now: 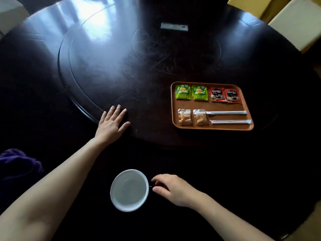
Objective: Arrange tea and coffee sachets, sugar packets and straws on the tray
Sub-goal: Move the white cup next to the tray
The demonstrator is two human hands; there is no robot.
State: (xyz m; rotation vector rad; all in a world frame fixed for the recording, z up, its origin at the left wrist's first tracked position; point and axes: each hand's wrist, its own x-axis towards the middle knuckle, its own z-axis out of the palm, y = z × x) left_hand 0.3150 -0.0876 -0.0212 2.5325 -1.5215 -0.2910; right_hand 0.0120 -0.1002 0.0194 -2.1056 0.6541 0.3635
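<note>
Sachets sat in rows on the tray [244, 100], well ahead and to the right of our right hand [175, 190]: two green tea sachets [191, 92], two red coffee sachets [225, 95], two sugar packets [192, 117] and two straws [229, 117]. Our left hand [111, 124] lay flat on the table [104, 66], fingers spread, holding nothing. Our right hand's fingers curled beside the cup [129, 190]; whether they gripped its handle we could not tell. We judged the arranging finished, and best left undisturbed.

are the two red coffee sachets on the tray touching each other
Touching. The head view shows the left red coffee sachet and the right red coffee sachet overlapping at their shared edge on the tray, no gap between them.
</note>
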